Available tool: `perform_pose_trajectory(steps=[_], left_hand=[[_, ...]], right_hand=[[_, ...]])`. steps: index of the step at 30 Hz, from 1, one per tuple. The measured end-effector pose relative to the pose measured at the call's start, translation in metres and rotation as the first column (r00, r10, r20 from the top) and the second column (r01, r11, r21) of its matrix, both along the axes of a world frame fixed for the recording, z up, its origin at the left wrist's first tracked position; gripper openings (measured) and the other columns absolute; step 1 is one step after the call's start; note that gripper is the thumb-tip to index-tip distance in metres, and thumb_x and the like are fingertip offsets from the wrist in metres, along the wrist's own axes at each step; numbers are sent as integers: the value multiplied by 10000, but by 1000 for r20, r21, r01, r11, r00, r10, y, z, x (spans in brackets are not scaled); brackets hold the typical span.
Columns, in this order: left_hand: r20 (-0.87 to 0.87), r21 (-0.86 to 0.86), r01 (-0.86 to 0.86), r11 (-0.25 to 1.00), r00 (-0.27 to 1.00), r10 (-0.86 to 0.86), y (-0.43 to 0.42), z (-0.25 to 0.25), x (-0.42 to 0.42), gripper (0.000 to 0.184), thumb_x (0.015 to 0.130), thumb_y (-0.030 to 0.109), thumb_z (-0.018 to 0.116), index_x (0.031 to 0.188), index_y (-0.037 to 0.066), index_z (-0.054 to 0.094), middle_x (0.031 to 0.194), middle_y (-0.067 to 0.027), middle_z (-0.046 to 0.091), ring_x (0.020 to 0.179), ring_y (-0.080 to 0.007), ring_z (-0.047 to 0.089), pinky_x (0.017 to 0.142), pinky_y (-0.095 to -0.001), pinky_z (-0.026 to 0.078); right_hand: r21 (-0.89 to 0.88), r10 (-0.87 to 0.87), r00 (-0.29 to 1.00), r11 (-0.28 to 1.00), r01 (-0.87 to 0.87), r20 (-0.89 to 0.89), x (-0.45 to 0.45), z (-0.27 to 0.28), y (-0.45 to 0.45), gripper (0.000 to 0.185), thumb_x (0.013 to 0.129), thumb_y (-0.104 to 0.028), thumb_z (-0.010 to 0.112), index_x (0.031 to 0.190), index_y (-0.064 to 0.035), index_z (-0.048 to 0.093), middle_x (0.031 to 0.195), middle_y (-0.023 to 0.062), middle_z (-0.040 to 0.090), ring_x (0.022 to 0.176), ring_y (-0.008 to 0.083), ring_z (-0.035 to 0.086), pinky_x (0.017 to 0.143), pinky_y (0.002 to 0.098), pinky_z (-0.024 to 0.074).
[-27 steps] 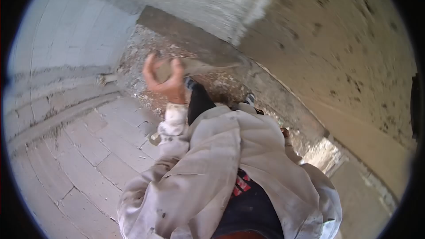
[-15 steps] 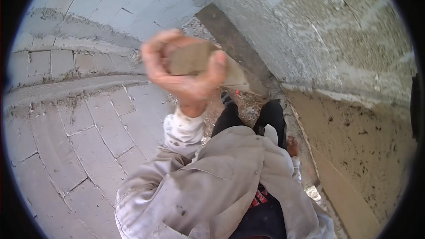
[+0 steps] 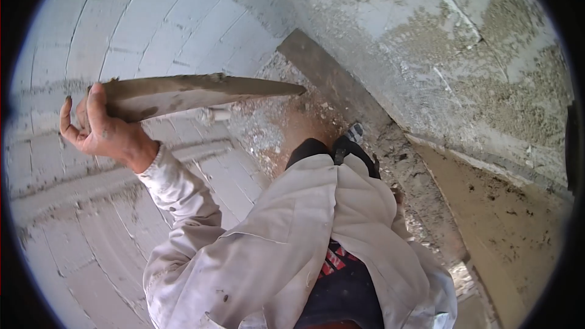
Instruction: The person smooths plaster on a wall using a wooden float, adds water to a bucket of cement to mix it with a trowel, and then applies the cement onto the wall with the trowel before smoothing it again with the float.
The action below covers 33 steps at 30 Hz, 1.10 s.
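My left hand (image 3: 113, 134) is raised at the left, wrapped round one end of a long wooden plank (image 3: 195, 92). The thumb and one finger press against its sides, while other fingers stick out past the end. From my hand the plank reaches across to the right, held in the air before the block wall, its far end looking narrow. Grey-brown mortar smears darken its faces. Low at my right side, only a sliver of my right hand (image 3: 398, 195) shows beside the jacket; its fingers are hidden.
Grey block wall (image 3: 177, 30) stands ahead and to the left. A partly plastered wall (image 3: 439, 55) rises at the right. Along its foot lie a dark board (image 3: 329, 64) and a mortar-spattered sheet (image 3: 506, 219). Rubble (image 3: 268, 140) covers the ground around my feet.
My left hand has swung left with the plank, which now lies sideways across the view instead of end-on. My body and the camera have shifted slightly; the right hand stays low.
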State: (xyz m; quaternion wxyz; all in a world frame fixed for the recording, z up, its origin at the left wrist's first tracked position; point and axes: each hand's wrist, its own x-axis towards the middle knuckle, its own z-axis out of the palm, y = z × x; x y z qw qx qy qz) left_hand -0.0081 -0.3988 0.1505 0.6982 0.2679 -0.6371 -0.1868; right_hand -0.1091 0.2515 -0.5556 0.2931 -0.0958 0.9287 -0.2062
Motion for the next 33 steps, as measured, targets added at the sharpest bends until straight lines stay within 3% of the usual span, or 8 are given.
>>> perform_pose_trajectory(steps=[4,7,15,21,23,25,29,33], left_hand=[[-10,-90,16,996,1000,-17,-65,19,-25,381,749,-41,767,1068,-33,557,692,-23,655,667,-109,593,786,-277,515],[11,-118,-35,992,999,36,-116,30,-40,429,731,-19,794,1083,-25,548,688,-31,653,640,-110,585,768,-279,519],[122,45,-71,997,990,65,-303,-70,-89,779,649,201,931,1205,-98,476,913,-178,617,796,-254,634,731,-385,559],[863,16,-578,816,420,281,-446,-393,-95,1477,595,957,545,1458,-191,199,1445,-401,347,1355,-475,388,1127,-491,340],[990,137,-323,936,73,-120,-454,-544,-67,1271,671,849,615,1430,-124,313,1275,-324,508,1196,-423,529,978,-534,443],[602,393,612,686,-735,311,-399,-590,-47,925,799,633,685,1387,-38,437,921,-186,662,920,-279,648,774,-522,508],[514,763,135,632,-720,-467,-232,-655,-25,706,834,267,740,1383,-80,462,1157,-207,661,1116,-315,621,951,-442,473],[400,917,302,262,-695,-598,-64,-512,-31,616,845,247,747,1311,-92,531,1344,-241,565,1219,-333,571,1036,-391,428]], right_hand=[[-14,364,829,913,-408,-425,-48,53,-96,246,855,-215,678,1040,-53,688,997,165,713,884,310,698,764,416,558],[-401,-435,861,763,508,264,-56,94,-151,266,872,-168,665,1108,-47,654,974,153,708,795,286,701,710,395,559],[78,-708,706,704,706,-4,65,103,-153,350,880,-325,647,1193,-169,664,1075,143,718,964,333,695,811,447,556],[208,-855,511,518,830,89,301,104,-240,315,867,-237,599,1133,-95,689,1069,113,722,1007,252,678,831,331,541],[184,-983,163,175,967,80,366,152,-299,399,846,-359,682,1141,-92,690,1079,186,705,1016,338,672,876,406,529],[237,-988,138,149,960,65,423,167,-353,405,815,-371,712,1107,-91,694,1084,217,692,1038,377,657,895,445,522],[369,-984,-3,65,927,180,547,144,-440,382,799,-339,710,1077,-79,686,1074,222,690,1032,387,656,885,451,524],[405,-963,-100,10,914,250,604,83,-450,360,783,-308,708,1048,-67,677,1065,228,688,1027,397,655,876,457,527]])
